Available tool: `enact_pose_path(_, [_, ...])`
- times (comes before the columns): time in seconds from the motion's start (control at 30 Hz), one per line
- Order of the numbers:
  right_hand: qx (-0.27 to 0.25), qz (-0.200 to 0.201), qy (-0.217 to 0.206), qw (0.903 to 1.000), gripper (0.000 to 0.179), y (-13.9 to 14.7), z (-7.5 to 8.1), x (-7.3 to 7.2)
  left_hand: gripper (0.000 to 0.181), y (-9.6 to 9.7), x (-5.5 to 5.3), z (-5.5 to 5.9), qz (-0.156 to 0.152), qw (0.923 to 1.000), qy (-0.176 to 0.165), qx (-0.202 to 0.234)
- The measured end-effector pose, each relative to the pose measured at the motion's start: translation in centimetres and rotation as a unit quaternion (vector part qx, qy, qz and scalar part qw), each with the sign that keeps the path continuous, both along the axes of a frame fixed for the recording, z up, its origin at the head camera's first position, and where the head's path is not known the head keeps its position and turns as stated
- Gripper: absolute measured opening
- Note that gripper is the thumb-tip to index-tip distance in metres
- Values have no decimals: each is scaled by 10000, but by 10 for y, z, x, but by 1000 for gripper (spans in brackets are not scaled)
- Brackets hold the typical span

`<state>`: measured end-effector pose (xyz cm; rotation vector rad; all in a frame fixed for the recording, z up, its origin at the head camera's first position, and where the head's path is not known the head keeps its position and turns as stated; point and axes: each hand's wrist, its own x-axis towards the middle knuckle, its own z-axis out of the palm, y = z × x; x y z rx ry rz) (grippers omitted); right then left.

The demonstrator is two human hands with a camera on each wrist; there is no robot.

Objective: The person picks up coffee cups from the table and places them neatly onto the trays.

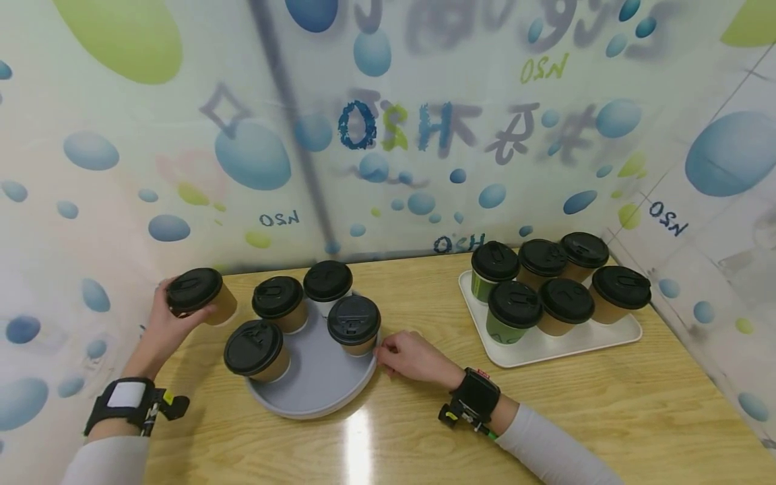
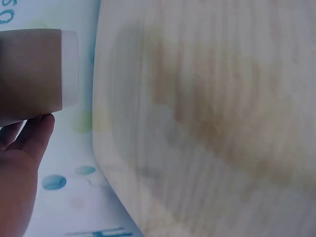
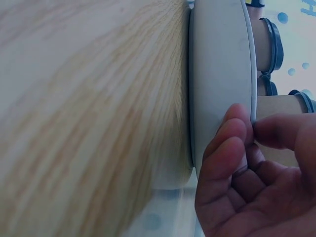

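At the left, my left hand (image 1: pixel 166 327) grips a brown paper cup (image 1: pixel 223 306) with a black lid, tilted and held off the table. In the left wrist view, fingers touch the cup's (image 2: pixel 32 74) side near its white base. My right hand (image 1: pixel 418 360) pinches the rim of a round grey tray (image 1: pixel 321 384), thumb on one side and curled fingers on the other, as the right wrist view shows at the tray's edge (image 3: pixel 222 74). Several black-lidded cups stand on this tray, among them a brown cup (image 1: pixel 281 306) and one beside my right hand (image 1: pixel 354 323).
A white rectangular tray (image 1: pixel 503 357) at the right bears several lidded cups, some green (image 1: pixel 512 313), some brown (image 1: pixel 566 306). Both trays rest on a wooden table (image 1: pixel 436 431). Behind it hangs a printed wall covering (image 1: pixel 388 182) with blue and green spots.
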<state>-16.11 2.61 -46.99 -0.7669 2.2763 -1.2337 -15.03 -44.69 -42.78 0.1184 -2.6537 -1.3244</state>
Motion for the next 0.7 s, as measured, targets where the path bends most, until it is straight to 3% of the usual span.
enact_pose_path(0.17, [-9,23,31,10000,35,0,0,0,87,-1,22,2,315,9988,309,205])
enact_pose_path(0.43, [-15,23,38,10000,33,0,1,1,86,4,50,19,593,9971,446,163])
enact_pose_path(0.7, [-5,47,130,9999,33,-1,0,2,86,25,68,49,238,9881,1239,886])
